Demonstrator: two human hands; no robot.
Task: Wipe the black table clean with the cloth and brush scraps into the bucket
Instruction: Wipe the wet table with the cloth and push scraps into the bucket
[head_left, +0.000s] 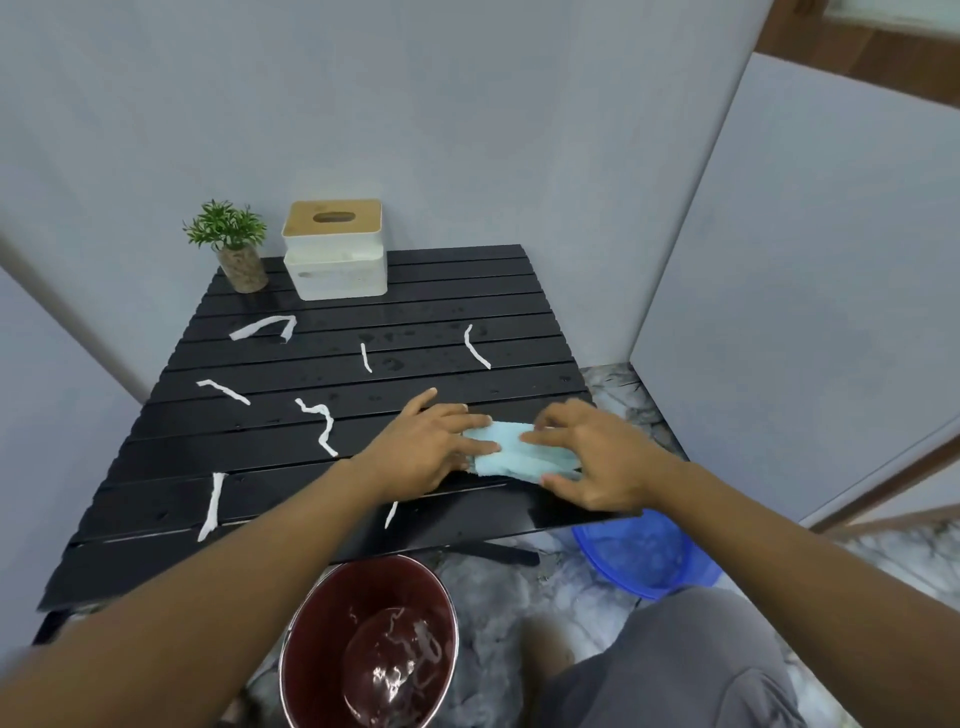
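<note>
A light blue cloth (511, 451) lies bunched on the near right part of the black slatted table (291, 467). My left hand (426, 447) presses on the cloth's left end with fingers spread, and my right hand (592, 457) grips its right end. Several white paper scraps (319, 423) lie scattered across the wet tabletop, one at the near left (212, 506) and one at the far right (475, 347). A dark red bucket (311, 613) holding water stands on the floor below the table's near edge.
A white tissue box with a wooden lid (335, 254) and a small potted plant (234, 244) stand at the table's far edge against the wall. A blue basin (644, 558) sits on the marble floor at the right. My knee (675, 660) is beside the bucket.
</note>
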